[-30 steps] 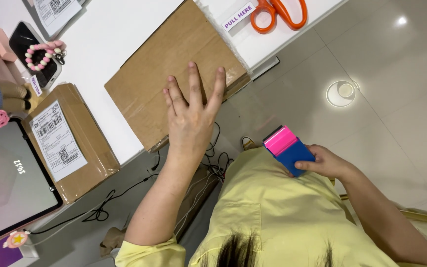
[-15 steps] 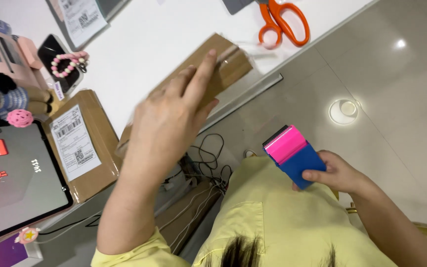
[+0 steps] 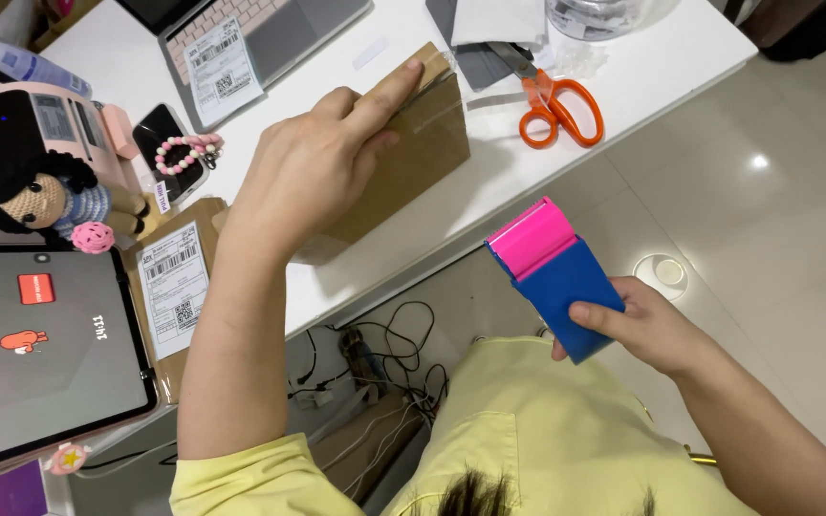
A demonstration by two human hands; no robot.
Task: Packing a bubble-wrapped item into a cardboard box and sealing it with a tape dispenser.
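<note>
While the left hand [image 3: 313,167] lies spread and palm-down on the cardboard box [image 3: 403,153], index finger along its taped seam, apparently to pin it flat on the white table [image 3: 126,57], nothing is gripped. Right hand [image 3: 647,325], off the box's near-right corner below table edge, is closed w/ thumb on top around a blue-and-pink tape dispenser [image 3: 556,272], pink end toward box. Orange scissors [image 3: 561,110] lie right of box, approx. beside it.
</note>
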